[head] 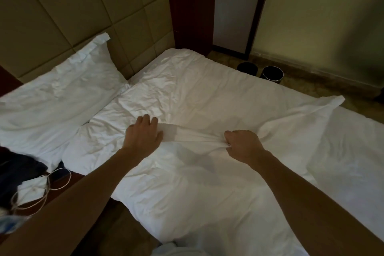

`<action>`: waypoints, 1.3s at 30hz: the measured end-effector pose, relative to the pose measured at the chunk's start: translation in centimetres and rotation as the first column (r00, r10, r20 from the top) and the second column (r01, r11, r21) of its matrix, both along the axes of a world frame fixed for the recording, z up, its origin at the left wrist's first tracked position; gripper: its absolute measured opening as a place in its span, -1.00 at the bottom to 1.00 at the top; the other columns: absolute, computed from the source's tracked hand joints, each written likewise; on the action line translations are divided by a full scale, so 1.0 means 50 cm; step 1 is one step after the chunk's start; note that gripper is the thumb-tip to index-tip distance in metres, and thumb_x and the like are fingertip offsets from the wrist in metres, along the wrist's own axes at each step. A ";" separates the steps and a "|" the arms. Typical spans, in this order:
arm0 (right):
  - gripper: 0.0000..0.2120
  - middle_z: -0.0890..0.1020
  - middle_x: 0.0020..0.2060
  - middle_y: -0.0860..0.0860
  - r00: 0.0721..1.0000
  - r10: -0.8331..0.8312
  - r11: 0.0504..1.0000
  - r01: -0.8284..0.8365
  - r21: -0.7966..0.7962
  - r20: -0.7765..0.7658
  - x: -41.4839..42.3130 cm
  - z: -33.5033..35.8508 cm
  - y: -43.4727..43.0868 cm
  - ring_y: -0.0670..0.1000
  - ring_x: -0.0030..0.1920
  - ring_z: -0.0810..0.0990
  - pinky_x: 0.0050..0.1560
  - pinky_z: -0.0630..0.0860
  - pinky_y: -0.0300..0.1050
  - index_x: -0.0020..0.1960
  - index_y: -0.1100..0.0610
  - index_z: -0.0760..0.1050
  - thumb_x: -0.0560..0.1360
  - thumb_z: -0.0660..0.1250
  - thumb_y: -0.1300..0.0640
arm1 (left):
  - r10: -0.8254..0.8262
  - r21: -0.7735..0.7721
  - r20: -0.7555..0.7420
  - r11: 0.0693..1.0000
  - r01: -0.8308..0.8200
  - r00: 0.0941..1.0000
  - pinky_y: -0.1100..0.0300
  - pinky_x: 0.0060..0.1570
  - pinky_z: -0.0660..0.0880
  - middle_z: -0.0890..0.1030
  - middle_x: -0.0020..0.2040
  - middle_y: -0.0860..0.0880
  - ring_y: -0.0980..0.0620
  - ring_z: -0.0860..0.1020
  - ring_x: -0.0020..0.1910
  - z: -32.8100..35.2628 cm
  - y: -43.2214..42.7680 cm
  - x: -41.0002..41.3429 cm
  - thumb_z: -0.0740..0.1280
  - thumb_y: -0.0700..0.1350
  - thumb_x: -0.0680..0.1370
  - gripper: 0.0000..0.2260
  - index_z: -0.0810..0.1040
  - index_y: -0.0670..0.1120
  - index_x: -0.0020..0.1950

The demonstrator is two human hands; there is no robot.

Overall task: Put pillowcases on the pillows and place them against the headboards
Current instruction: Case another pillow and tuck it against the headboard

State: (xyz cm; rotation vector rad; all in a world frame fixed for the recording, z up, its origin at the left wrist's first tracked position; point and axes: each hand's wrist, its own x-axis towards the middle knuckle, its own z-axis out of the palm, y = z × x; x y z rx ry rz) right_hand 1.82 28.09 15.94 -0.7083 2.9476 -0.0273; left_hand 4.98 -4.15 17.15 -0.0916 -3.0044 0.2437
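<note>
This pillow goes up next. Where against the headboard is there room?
Free: the stretch along the headboard between the leaning pillow and the bed's far corner. The near-left edge is crowded with cables.

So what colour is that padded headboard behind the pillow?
The headboard is tan beige, in square padded panels, seen best in the head view behind the white pillow.

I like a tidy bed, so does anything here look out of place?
Yes. The wrinkled white pillow leans crookedly on the padded beige headboard, and a loose white cable tangles beside the bed. The right hand bunches the white bedding.
</note>
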 end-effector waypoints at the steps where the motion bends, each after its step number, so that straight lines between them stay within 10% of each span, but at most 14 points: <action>1: -0.84 0.63 -0.07 0.04 1.000 0.006 1.000 -0.006 -0.001 0.031 -0.004 0.000 -0.001 0.13 -0.03 0.62 -0.12 0.37 -0.08 0.04 0.06 0.45 0.50 0.26 0.03 | 0.064 -0.006 0.043 0.998 -0.064 0.997 0.02 -0.29 0.53 0.51 -0.01 -0.16 -0.16 0.53 -0.04 0.002 -0.005 0.001 0.26 0.20 0.54 -0.57 0.49 -0.15 0.13; 9: -0.86 0.60 -0.11 0.00 0.995 0.093 0.994 -0.091 -0.061 0.032 -0.020 0.002 0.005 0.08 -0.06 0.59 -0.13 0.42 -0.12 0.00 0.02 0.53 0.47 0.26 0.07 | 0.300 -0.098 0.238 0.954 -0.284 0.924 -0.10 0.10 0.49 0.40 0.33 -0.30 -0.29 0.47 0.20 -0.002 0.045 -0.002 0.06 0.42 0.52 -0.29 0.26 -0.09 0.44; 15: -0.91 0.63 -0.17 -0.01 0.995 0.061 0.997 -0.065 -0.049 -0.075 -0.018 0.001 0.025 0.10 -0.13 0.62 -0.21 0.34 -0.12 -0.07 0.02 0.52 0.47 0.27 0.05 | 0.397 0.178 0.408 0.849 -0.498 0.822 -0.18 0.30 0.39 0.43 0.37 -0.33 -0.32 0.45 0.32 0.006 0.026 -0.009 0.15 0.53 0.39 0.05 -0.13 -0.13 0.59; 21: -0.90 0.65 -0.20 0.01 0.990 0.069 0.996 -0.074 -0.042 -0.123 -0.013 -0.006 0.021 0.11 -0.18 0.63 -0.22 0.36 -0.11 -0.07 0.03 0.53 0.47 0.29 0.04 | 0.180 -0.221 0.222 0.967 -0.130 0.958 -0.39 0.39 -0.30 -0.02 0.59 -0.29 -0.38 -0.05 0.55 0.020 0.087 -0.016 -0.13 0.52 0.46 -0.14 0.03 0.00 0.60; 30: -0.75 0.58 -0.41 -0.01 0.968 0.114 0.993 -0.114 0.016 -0.222 0.019 -0.012 0.040 0.09 -0.43 0.59 -0.43 0.29 -0.17 -0.19 0.06 0.50 0.25 0.54 0.06 | -0.362 0.174 0.355 0.932 0.319 0.862 0.00 0.34 0.31 0.53 0.30 -0.05 -0.09 0.48 0.29 -0.033 0.268 -0.044 0.13 0.33 0.57 -0.47 0.37 0.07 0.43; 39: -0.52 0.54 0.13 0.08 0.974 0.227 0.954 -0.221 0.203 -0.008 0.000 0.009 0.079 0.13 0.12 0.54 -0.03 0.44 -0.01 0.33 0.09 0.32 0.47 0.37 0.08 | -0.548 -0.127 0.360 0.773 0.621 0.755 0.09 -0.03 0.46 0.64 -0.17 0.03 -0.04 0.61 -0.17 -0.037 0.261 -0.035 0.33 -0.11 0.49 -0.79 0.56 0.06 0.11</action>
